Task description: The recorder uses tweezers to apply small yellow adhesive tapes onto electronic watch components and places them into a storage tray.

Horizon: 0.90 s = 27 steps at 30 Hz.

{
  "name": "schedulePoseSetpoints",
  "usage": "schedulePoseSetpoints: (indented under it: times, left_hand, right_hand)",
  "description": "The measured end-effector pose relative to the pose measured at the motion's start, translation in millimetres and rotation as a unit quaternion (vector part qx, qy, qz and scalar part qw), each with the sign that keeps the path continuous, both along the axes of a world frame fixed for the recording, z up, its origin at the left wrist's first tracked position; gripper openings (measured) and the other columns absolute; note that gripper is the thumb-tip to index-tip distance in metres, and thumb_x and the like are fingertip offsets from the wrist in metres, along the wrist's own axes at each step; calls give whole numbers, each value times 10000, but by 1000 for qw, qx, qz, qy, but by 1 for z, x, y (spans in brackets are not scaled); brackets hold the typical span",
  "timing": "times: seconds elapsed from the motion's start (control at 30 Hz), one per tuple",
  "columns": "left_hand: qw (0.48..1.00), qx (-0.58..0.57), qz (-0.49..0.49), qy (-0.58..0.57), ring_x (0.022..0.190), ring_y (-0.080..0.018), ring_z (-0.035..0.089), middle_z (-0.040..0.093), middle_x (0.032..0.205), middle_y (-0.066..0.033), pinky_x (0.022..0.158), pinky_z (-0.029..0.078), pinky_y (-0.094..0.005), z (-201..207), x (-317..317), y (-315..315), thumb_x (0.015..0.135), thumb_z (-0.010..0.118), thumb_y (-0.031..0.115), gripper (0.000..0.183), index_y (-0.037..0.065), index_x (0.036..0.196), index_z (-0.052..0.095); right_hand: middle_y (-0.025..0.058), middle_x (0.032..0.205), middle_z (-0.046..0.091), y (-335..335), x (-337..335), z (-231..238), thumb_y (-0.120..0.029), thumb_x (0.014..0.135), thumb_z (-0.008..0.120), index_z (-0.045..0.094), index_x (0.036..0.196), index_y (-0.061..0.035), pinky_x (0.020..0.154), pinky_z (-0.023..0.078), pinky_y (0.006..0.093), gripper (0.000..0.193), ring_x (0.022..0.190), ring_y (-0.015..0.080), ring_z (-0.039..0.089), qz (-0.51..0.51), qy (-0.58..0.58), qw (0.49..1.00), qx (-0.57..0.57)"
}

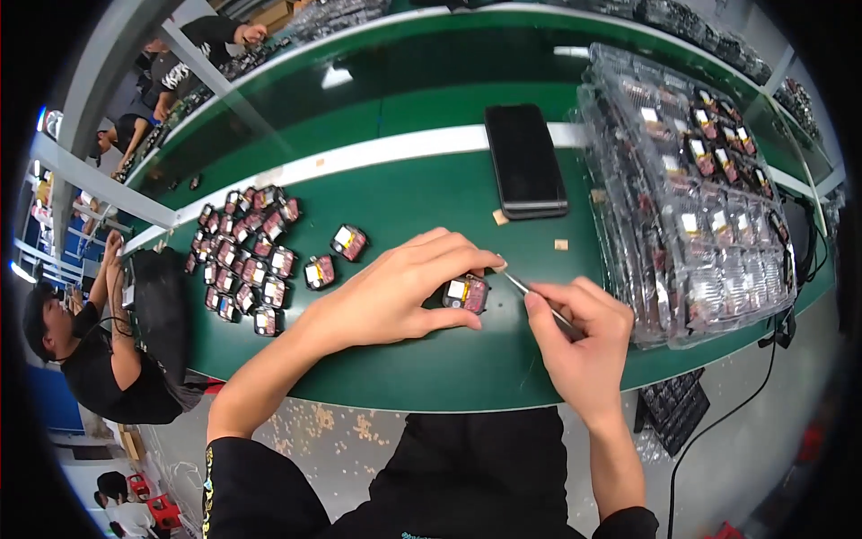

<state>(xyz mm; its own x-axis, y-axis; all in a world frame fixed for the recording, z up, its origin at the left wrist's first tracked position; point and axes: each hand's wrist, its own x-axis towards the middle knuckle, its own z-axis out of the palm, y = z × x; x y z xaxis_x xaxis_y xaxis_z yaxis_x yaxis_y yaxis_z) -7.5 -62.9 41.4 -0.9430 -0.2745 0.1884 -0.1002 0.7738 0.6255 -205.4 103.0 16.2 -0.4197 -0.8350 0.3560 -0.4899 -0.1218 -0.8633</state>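
tweezers (539, 301) sit pinched in my right hand (579, 337), thumb and fingers closed around the thin metal shaft, the tip angled up and left toward the fingertips of my other hand. my left hand (404, 292) curls over a small dark module (466, 292) with a white patch and a reddish part on top; thumb below and forefinger above clamp it against the green table (431, 368), near the front edge and right between my two hands. the tweezer tip ends just beside the module's upper right corner, close by my left forefinger; i cannot tell whether it touches.

to the left, well apart, lies a loose heap of modules (242, 256) of the same kind, with two more (334, 256) lying singly between the heap and my left hand. a black phone (525, 160) lies face up farther back on the table, two small tan scraps (500, 216) near its front end. on the right, a stack of clear plastic trays (700, 198) holds more such modules in rows, just beside my right hand. other people work at the left.
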Motion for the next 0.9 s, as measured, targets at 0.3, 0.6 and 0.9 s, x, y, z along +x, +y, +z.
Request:
schedulePoseSetpoints:
  times: [0.3, 0.6, 0.9]
  left_hand:
    - [996, -64, 57, -16, 1141, -310, 660, 713, 1298, -112, 995, 521, -413, -5, 19, -4, 745, 993, 221, 678, 30, 1342, 734]
    - [1000, -24, 1, -2, 1017, -312, 657, 728, 1105, -101, 930, 461, -410, -13, 19, 4, 860, 889, 153, 554, 29, 1377, 734]
    - [1000, 5, 4, -10, 914, -294, 640, 710, 989, -99, 907, 465, -401, -15, 16, 0, 811, 905, 185, 569, 17, 1339, 774]
  right_hand:
    - [-10, 722, 593, 1, -1, -10, 21, 939, 824, 824, 1027, 27, 516, 325, 246, 88, 575, 23, 510, -22, -35, 999, 27]
    - [15, 778, 671, 4, -7, -3, 101, 881, 826, 833, 1045, 58, 552, 389, 190, 169, 633, 12, 571, 67, -102, 992, 30]
    - [12, 697, 622, 1, -4, -6, 91, 834, 817, 824, 967, 33, 506, 325, 236, 145, 546, 40, 493, 80, 8, 995, 54]
